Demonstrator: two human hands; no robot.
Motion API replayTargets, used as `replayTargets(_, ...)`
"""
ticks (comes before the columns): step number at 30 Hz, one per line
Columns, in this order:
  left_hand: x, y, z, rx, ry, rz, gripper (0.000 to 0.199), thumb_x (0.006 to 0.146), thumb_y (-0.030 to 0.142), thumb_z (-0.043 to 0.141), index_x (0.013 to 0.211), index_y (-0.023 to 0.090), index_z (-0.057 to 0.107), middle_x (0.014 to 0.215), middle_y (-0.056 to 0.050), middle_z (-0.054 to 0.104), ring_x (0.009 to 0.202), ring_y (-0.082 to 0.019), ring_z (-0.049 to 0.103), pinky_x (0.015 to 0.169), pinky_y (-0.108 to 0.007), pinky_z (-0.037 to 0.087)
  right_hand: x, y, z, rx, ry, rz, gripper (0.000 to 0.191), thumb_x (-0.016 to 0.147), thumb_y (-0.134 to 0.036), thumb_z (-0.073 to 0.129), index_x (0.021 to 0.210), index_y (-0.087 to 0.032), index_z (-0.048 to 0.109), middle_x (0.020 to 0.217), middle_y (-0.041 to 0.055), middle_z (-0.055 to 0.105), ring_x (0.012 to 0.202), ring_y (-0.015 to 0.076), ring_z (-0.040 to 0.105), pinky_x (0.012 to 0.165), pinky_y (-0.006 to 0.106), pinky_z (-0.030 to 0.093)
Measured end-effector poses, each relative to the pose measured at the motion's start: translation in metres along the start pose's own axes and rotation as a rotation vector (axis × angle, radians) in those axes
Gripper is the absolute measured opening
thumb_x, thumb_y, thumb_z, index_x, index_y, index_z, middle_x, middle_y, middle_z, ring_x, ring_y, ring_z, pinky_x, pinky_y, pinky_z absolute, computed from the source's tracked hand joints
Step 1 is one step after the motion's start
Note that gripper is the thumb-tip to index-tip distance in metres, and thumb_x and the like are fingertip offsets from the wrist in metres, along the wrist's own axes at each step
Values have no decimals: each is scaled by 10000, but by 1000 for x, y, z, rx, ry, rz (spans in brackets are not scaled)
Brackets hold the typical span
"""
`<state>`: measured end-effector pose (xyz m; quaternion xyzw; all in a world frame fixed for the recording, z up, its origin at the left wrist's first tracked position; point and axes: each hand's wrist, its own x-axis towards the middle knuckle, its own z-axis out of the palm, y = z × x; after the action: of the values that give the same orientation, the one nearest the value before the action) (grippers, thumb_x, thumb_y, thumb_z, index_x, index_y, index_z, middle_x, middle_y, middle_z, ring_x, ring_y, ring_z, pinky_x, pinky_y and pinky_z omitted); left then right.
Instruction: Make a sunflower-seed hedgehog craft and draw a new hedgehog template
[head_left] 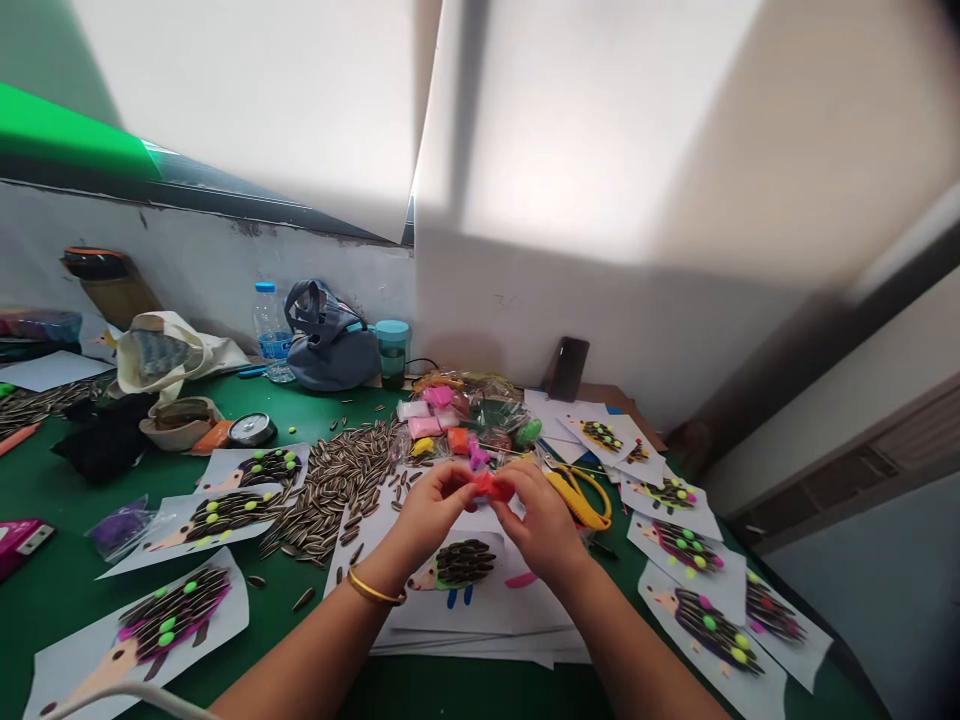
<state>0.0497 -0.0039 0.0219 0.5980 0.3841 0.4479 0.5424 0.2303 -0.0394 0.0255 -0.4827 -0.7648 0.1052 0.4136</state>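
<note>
My left hand [433, 507] and my right hand [541, 522] meet over the table and pinch a small lump of red-orange clay [491, 486] between their fingertips. A gold bangle sits on my left wrist. Right under the hands lies a paper sheet with a hedgehog picture [459, 566] whose back is covered in sunflower seeds. A pile of striped sunflower seeds [337, 482] lies just left of my left hand. Yellow-handled scissors [581, 494] lie beside my right hand.
Several finished hedgehog sheets lie left [169, 615] and right [701, 625] on the green table [52, 590]. Bags of coloured clay [465, 412] sit behind the hands. A water bottle [271, 335], grey bag [330, 345], teal cup [392, 350] and dark phone [568, 368] stand along the wall.
</note>
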Motion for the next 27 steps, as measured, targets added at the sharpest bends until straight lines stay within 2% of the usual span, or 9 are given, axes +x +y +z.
replayTargets(3, -8, -3, -5, -43, 26, -18, 207, 775, 369, 697, 805, 178, 624, 692, 14, 638, 651, -140, 610, 630, -258, 476, -5, 3, 8, 104, -99, 28, 406, 901, -383, 613, 1273, -232, 551, 1271, 113, 588, 1179, 265, 542, 1002, 415, 449)
replayTargets(6, -15, -4, -7, -30, 18, -18, 188, 786, 359, 677, 777, 179, 621, 662, 19, 622, 634, -138, 597, 627, -260, 477, -11, 4, 13, 188, -163, 101, 441, 919, -390, 585, 1327, -235, 524, 1310, 112, 589, 1207, 266, 541, 1028, 436, 432)
replayTargets(12, -19, -5, -6, 75, 54, 83, 190, 774, 366, 695, 757, 179, 665, 785, -28, 649, 780, -174, 593, 740, -296, 486, -12, -5, 12, 337, -97, 257, 239, 868, -334, 645, 1090, -245, 649, 1107, 54, 677, 1028, 224, 615, 917, 373, 486)
replayTargets(16, -22, -3, -2, -58, 9, -26, 211, 793, 370, 685, 774, 162, 659, 751, -20, 632, 737, -159, 580, 705, -280, 481, -10, -11, 10, 401, -74, 308, 146, 868, -336, 641, 966, -234, 676, 984, 33, 689, 910, 198, 623, 816, 319, 495)
replayTargets(19, -24, -5, 1, -85, 17, -39, 218, 807, 368, 679, 755, 163, 626, 706, 0, 604, 690, -141, 567, 667, -264, 477, -10, -12, 9, 399, -87, 325, 158, 882, -358, 623, 932, -221, 685, 914, 31, 680, 844, 188, 610, 744, 292, 483)
replayTargets(21, -25, -8, 2, -60, 49, 16, 182, 818, 354, 674, 825, 178, 629, 718, 6, 606, 689, -144, 581, 665, -270, 491, -10, -11, 10, 401, -96, 341, 194, 900, -381, 595, 935, -213, 686, 874, 32, 669, 807, 183, 598, 693, 277, 470)
replayTargets(23, -26, -13, 0, 40, 47, 140, 169, 851, 324, 644, 970, 205, 655, 797, -8, 639, 749, -159, 610, 719, -296, 513, -11, -10, 10, 419, -111, 350, 225, 919, -397, 562, 936, -207, 681, 858, 33, 661, 783, 177, 591, 660, 265, 457)
replayTargets(25, -26, -15, -4, 243, -15, 283, 217, 902, 292, 588, 1093, 240, 676, 917, -39, 675, 863, -178, 621, 810, -325, 510, -12, -9, 11, 428, -127, 343, 249, 938, -399, 525, 903, -199, 669, 840, 29, 654, 762, 169, 585, 647, 257, 448)
replayTargets(27, -26, -16, -9, 432, -57, 357, 253, 924, 285, 566, 1149, 261, 680, 961, -53, 686, 904, -188, 618, 837, -334, 506, -13, -8, 11, 404, -144, 331, 267, 949, -387, 496, 851, -194, 654, 805, 21, 644, 742, 164, 578, 643, 253, 441)
